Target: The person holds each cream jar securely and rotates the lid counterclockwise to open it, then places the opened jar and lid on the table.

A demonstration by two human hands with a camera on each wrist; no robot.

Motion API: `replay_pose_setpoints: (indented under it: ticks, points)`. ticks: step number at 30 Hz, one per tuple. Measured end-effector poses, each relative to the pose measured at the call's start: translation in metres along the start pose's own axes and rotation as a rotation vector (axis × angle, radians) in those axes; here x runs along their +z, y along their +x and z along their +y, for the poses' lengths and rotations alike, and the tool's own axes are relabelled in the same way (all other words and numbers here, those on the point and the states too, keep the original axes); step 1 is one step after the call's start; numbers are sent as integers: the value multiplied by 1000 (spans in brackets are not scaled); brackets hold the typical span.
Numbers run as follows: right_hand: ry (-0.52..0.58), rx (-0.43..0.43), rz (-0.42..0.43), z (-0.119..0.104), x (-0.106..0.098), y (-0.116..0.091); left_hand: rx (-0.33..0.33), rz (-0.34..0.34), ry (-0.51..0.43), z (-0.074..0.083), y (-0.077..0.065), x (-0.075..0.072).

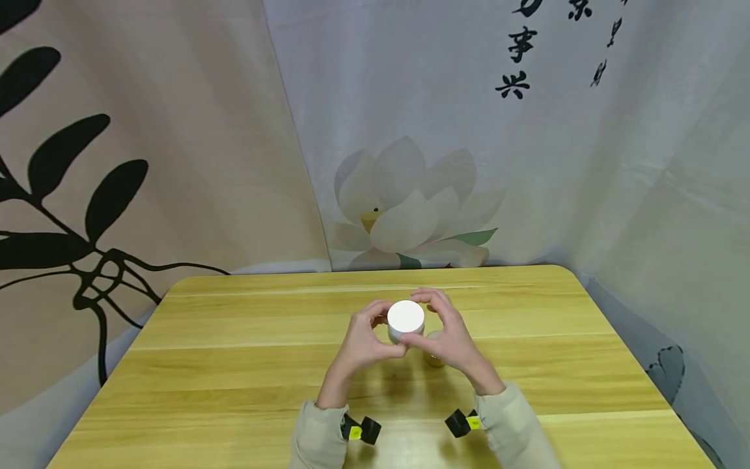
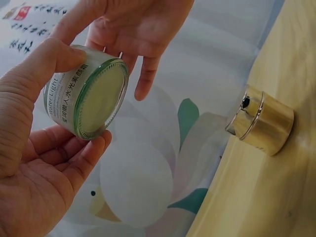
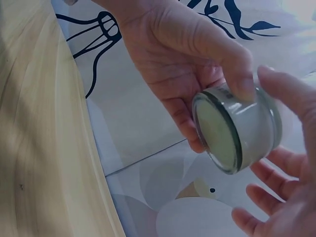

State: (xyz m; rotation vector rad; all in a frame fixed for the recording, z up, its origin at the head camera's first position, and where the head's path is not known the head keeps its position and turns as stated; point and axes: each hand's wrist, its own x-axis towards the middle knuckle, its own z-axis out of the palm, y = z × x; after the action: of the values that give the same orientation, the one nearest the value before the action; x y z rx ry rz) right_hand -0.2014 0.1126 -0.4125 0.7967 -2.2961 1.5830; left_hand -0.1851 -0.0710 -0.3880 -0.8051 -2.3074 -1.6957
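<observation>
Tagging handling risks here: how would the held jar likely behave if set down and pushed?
The jar is probably rigid and breakable, since its thick clear wall looks like glass. Its smooth, shiny side may be slippery. Squat and wide-based, it should resist tipping.

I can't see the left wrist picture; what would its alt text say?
The left hand grips a glass jar with a printed label. The right hand is close behind it, and a gold-coloured container sits on the wooden table, with a flower-print cloth beyond.
</observation>
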Motion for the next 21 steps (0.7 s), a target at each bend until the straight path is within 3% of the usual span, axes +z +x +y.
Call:
replay_pose_setpoints:
  ticks: [8, 14, 17, 21]
  points:
    - [41, -96, -87, 5, -3, -1, 35, 2, -1, -9, 0, 3]
    - [-5, -21, -31, -4, 1, 0, 17, 13, -13, -40, 0, 7]
    - [1, 8, -13, -12, 1, 1, 14, 5, -15, -38, 0, 6]
    - [35, -19, -25, -4, 1, 0, 19, -5, -11, -37, 0, 7]
